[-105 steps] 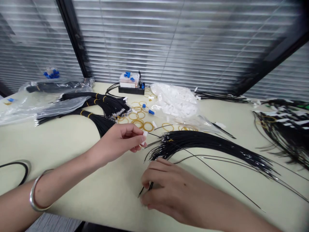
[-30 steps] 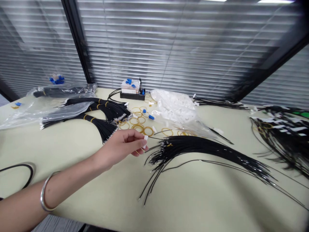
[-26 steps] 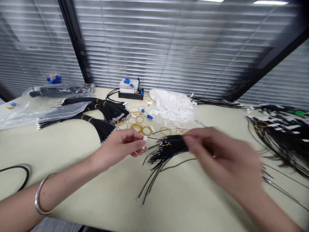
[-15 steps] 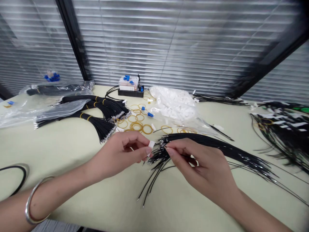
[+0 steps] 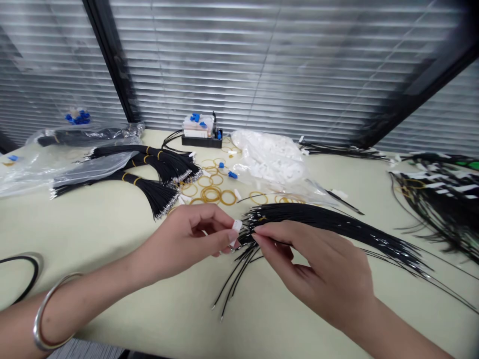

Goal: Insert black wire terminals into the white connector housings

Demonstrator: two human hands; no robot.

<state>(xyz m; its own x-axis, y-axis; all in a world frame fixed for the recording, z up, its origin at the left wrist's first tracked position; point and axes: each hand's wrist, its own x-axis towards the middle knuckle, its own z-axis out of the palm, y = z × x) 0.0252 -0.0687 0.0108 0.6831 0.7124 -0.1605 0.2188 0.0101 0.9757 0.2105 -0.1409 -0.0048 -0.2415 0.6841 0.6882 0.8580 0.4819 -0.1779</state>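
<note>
Between the thumb and fingers of my left hand point(image 5: 194, 234) is a small white connector housing point(image 5: 236, 230), tilted upright. My right hand point(image 5: 314, 264) pinches a thin black wire just right of the housing. The wire's tip is too small to make out, and I cannot tell whether it touches the housing. Under and behind my right hand lies a long bundle of black wires point(image 5: 337, 222) with shiny metal ends. Several loose wires from it point(image 5: 232, 284) fan out below my fingertips.
Tied black wire bundles point(image 5: 149, 192) lie at left, near clear plastic bags point(image 5: 90, 169). Yellow rubber bands point(image 5: 211, 193) and blue pieces are scattered mid-table. Behind stand a black tray point(image 5: 202, 141) and a bag of white connectors point(image 5: 269, 159). More wires with white connectors point(image 5: 445, 184) lie at right.
My right fingertips have moved slightly down and left, while my left hand tilts the housing a little. The wire seen reaching to the housing before is now harder to make out.
</note>
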